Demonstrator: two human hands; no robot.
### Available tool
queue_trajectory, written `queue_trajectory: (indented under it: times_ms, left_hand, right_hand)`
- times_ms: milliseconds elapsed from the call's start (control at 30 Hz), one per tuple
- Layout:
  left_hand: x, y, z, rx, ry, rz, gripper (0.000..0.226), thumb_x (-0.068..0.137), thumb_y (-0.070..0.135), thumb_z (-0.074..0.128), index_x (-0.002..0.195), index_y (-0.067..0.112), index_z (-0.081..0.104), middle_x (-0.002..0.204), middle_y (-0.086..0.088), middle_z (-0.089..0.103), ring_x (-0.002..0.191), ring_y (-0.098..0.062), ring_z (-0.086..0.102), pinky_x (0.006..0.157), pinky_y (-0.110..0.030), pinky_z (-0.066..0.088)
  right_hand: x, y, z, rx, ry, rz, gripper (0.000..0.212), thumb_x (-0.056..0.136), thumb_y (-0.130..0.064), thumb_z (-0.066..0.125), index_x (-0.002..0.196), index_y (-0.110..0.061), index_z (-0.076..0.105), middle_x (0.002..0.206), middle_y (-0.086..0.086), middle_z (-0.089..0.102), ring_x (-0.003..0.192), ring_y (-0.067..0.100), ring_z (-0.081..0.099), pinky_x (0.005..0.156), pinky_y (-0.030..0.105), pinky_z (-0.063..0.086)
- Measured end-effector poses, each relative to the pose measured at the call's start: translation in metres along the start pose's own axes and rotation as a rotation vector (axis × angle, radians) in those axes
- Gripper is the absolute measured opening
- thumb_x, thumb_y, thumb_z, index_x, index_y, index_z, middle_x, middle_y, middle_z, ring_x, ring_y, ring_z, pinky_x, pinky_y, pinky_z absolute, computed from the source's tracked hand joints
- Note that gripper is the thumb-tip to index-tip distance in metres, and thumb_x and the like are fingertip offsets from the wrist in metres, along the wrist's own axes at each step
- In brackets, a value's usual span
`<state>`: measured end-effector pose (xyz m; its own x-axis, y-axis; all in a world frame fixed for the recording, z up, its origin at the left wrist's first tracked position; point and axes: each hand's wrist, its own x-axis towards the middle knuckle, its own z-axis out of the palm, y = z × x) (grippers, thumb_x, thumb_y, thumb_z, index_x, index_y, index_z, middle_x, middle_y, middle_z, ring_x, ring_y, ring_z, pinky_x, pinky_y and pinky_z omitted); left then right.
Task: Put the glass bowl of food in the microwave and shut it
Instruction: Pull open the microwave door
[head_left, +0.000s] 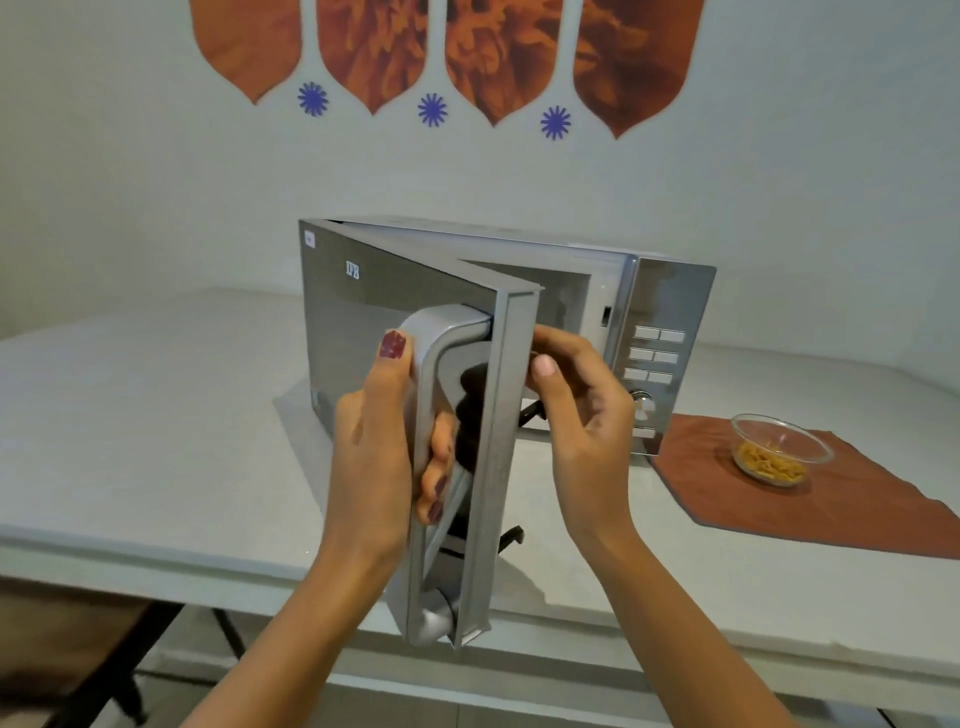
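A silver microwave (613, 270) stands on the white table, its door (363, 322) swung partly out toward me. My left hand (379, 441) is wrapped around the door's long curved handle (441, 332). My right hand (576, 400) rests its fingers on the free edge of the door, thumb up. The glass bowl (779, 449) with orange-yellow food sits apart, to the right of the microwave, on a rust-coloured cloth (857, 499). Most of the oven cavity is hidden behind the door.
The white table (156, 415) has its front edge near me. The microwave's control panel (654, 358) with buttons and a knob faces front right. A pale wall with orange and blue decals stands behind. Dark chair or table legs show below left.
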<state>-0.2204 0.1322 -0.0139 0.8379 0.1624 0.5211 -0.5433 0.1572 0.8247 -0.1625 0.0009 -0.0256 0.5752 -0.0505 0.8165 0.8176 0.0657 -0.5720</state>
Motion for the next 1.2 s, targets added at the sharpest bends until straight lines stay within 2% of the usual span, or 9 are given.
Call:
queue_trajectory:
  times_ms: [233,433,533,633,700,767,867,1000,1200]
  left_hand:
    - [-0.017,0.022,-0.044,0.14,0.197,0.065,0.063,0.082,0.071,0.029,0.049,0.021,0.049,0.035,0.002,0.04,0.029,-0.009,0.033,0.034,-0.016,0.031]
    - [-0.036,0.035,-0.081,0.341,0.446,0.201,0.054,0.091,0.063,0.024,0.071,0.029,0.061,0.058,0.001,0.054,0.052,-0.014,0.049,0.05,-0.028,0.042]
    - [-0.041,0.036,-0.093,0.474,0.538,0.311,0.038,0.097,0.052,0.024,0.081,0.037,0.055,0.066,0.014,0.059,0.058,-0.002,0.052,0.052,-0.008,0.042]
    - [-0.044,0.037,-0.104,0.601,0.646,0.372,0.035,0.1,0.041,0.026,0.096,0.025,0.056,0.082,0.024,0.058,0.078,0.001,0.058,0.069,-0.007,0.042]
    - [-0.045,0.04,-0.109,0.706,0.719,0.449,0.039,0.101,0.033,0.028,0.131,0.019,0.049,0.117,0.022,0.055,0.113,-0.002,0.056,0.093,-0.015,0.044]
    - [-0.047,0.042,-0.11,0.803,0.742,0.539,0.047,0.102,0.027,0.031,0.148,0.019,0.034,0.138,0.011,0.046,0.13,-0.005,0.046,0.108,-0.028,0.041]
    - [-0.048,0.042,-0.108,0.959,0.755,0.609,0.051,0.101,0.02,0.036,0.15,0.01,0.028,0.153,-0.008,0.033,0.142,-0.013,0.032,0.116,-0.035,0.033]
    - [-0.046,0.034,-0.109,0.993,0.754,0.59,0.058,0.098,0.015,0.041,0.152,0.008,0.02,0.16,-0.007,0.018,0.15,-0.015,0.015,0.122,-0.042,0.022]
    - [-0.043,0.025,-0.107,1.058,0.794,0.65,0.054,0.096,-0.001,0.039,0.148,-0.002,0.025,0.158,-0.019,0.022,0.149,-0.032,0.017,0.119,-0.057,0.022]
  right_hand:
    - [-0.027,-0.014,0.042,0.015,-0.133,-0.12,0.025,0.096,-0.018,0.053,0.112,-0.006,0.067,0.101,0.005,0.073,0.092,0.018,0.071,0.075,0.029,0.058]
    - [-0.043,-0.02,0.083,0.078,-0.225,-0.201,0.026,0.092,-0.016,0.061,0.115,-0.005,0.067,0.111,0.007,0.072,0.104,0.015,0.069,0.084,0.029,0.059]
    - [-0.049,-0.02,0.098,0.064,-0.259,-0.251,0.024,0.091,-0.014,0.064,0.111,-0.002,0.069,0.115,0.009,0.071,0.11,0.013,0.067,0.087,0.032,0.059]
    - [-0.055,-0.019,0.113,0.046,-0.275,-0.291,0.023,0.09,-0.014,0.065,0.108,-0.001,0.071,0.117,0.009,0.071,0.113,0.012,0.066,0.09,0.034,0.058]
    - [-0.057,-0.019,0.121,0.056,-0.292,-0.292,0.023,0.091,-0.014,0.064,0.108,-0.001,0.071,0.119,0.01,0.07,0.115,0.012,0.065,0.093,0.031,0.056]
    - [-0.06,-0.019,0.129,0.062,-0.315,-0.284,0.023,0.091,-0.012,0.064,0.11,-0.001,0.07,0.122,0.01,0.069,0.118,0.011,0.063,0.098,0.027,0.053]
    - [-0.063,-0.019,0.139,0.06,-0.367,-0.265,0.026,0.093,-0.012,0.062,0.117,-0.003,0.068,0.13,0.008,0.065,0.124,0.008,0.059,0.102,0.024,0.049]
    - [-0.065,-0.018,0.145,0.075,-0.446,-0.252,0.031,0.097,-0.011,0.055,0.126,-0.004,0.062,0.136,0.008,0.061,0.13,0.008,0.054,0.106,0.026,0.047]
    - [-0.065,-0.013,0.138,0.04,-0.472,-0.218,0.033,0.098,-0.01,0.053,0.13,-0.006,0.06,0.137,0.006,0.06,0.131,0.007,0.053,0.107,0.023,0.045]
